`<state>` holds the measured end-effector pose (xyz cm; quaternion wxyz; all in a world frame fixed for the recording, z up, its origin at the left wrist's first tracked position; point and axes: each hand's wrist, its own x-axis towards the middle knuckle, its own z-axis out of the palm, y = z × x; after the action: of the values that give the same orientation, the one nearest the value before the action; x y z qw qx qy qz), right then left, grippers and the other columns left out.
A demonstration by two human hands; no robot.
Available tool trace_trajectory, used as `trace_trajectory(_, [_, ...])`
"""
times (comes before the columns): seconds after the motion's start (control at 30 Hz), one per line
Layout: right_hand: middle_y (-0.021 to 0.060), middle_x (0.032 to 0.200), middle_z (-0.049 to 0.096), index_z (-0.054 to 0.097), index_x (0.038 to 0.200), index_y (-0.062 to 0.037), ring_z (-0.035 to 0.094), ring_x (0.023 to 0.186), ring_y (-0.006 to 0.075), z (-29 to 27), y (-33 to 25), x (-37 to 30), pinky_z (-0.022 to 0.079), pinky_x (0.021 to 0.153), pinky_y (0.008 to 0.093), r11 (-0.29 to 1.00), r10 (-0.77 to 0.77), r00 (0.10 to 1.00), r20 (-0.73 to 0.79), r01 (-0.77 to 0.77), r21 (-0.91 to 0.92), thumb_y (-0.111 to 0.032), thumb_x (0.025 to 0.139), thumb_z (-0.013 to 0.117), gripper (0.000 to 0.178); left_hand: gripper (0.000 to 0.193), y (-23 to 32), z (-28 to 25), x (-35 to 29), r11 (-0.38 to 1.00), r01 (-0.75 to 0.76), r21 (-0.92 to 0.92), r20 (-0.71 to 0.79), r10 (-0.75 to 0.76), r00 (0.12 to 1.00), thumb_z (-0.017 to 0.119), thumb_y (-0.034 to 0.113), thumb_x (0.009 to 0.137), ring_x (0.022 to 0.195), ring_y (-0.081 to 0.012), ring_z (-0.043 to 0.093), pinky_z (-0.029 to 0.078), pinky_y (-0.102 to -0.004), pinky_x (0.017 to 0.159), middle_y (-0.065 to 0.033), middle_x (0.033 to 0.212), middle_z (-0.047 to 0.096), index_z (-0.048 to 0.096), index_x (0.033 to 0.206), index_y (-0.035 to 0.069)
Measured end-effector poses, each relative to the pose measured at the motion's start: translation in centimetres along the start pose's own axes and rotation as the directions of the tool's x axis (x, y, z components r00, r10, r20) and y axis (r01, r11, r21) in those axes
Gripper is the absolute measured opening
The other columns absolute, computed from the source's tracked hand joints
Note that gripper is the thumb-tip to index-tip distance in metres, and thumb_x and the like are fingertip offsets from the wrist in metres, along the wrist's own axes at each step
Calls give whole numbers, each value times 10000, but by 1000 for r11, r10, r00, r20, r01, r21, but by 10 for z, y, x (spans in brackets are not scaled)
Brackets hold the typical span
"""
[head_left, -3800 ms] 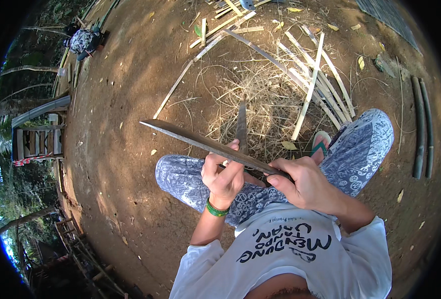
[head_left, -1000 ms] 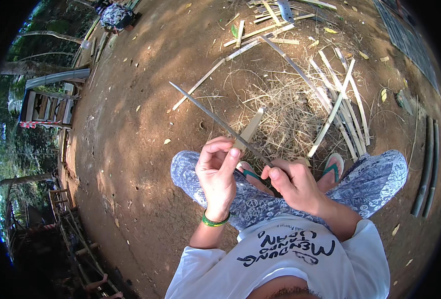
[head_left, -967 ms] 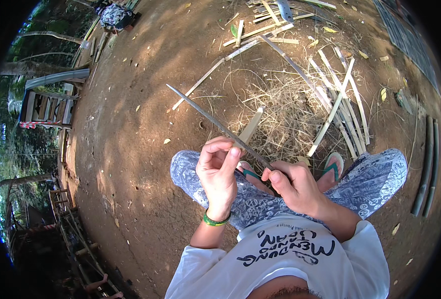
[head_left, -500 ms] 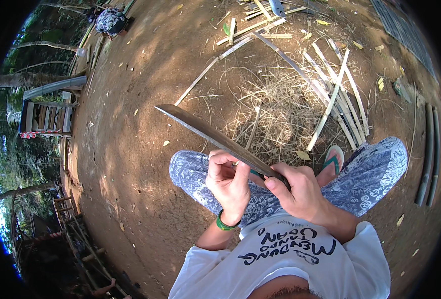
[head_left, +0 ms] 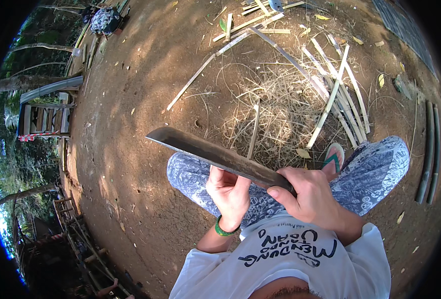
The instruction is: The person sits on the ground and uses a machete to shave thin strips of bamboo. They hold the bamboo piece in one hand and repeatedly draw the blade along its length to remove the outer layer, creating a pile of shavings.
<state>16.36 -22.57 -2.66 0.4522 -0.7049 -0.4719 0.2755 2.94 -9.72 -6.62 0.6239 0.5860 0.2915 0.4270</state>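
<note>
A broad-bladed machete (head_left: 208, 153) slants across my lap, its tip out to the left. My right hand (head_left: 310, 197) is wrapped round its handle end, thumb along the near side, so the handle is mostly hidden. Close under the middle of the blade, my left hand (head_left: 229, 195) is closed in a pinch. Its fingertips go behind the blade, and what they hold is hidden. Beyond the blade lies a heap of thin shavings (head_left: 280, 109) on the ground, with a narrow strip (head_left: 255, 129) across its near side.
Long pale split strips (head_left: 337, 94) lie right of the heap, and more strips (head_left: 253, 30) lie at the far side. Two dark poles (head_left: 427, 152) rest at the right. My sandalled foot (head_left: 333, 158) is beside the heap. A small wooden structure (head_left: 46, 118) stands far left.
The machete has shifted slightly, its tip moving left and nearer, and its flat side has turned more upward. More of my left fingertips is now covered by the blade.
</note>
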Motion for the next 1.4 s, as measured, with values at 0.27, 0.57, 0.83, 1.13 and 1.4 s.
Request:
trace_trajectory(0.27, [165,673,620,604,850,-9,658,608,360,3,2,1,502,526,455,991,-69,995,-77,60,-117,-417,895,705,423,242,5,5,2,999,14,-33,1,-14,1000,726,-82,837,829,-83,640,538,-231,730,-31,937,664,614,1036,-2])
trace_trajectory(0.57, [184,639,596,588,790,3,630,579,389,-10,-3,-1,480,525,465,998,-23,996,-87,18,-60,-403,926,673,436,208,23,18,25,923,-371,106,72,365,928,755,-18,815,811,-136,550,464,-272,746,-61,943,568,581,922,26])
trace_trajectory(0.83, [209,592,586,582,716,27,612,533,404,-20,-4,-5,473,511,470,999,19,995,-101,-22,-29,-371,943,663,465,415,167,39,74,-145,-830,539,761,505,407,431,297,986,1318,-398,488,144,-578,1198,-168,1232,607,618,1248,33])
trace_trajectory(1.13, [227,570,602,622,702,45,630,524,404,-19,4,-10,509,519,462,997,38,998,-50,-41,-72,-370,954,650,486,569,159,84,83,-35,-785,619,676,531,510,317,454,1035,1459,-332,352,-30,-527,1217,-132,1418,572,614,1359,93])
trace_trajectory(1.4, [203,532,591,645,679,27,629,513,380,-2,20,-5,517,554,452,989,67,996,-51,-74,-131,-427,943,642,525,527,142,39,94,-10,-842,540,727,508,461,509,367,981,1390,-412,413,295,-524,1135,-222,1408,528,576,1330,-21])
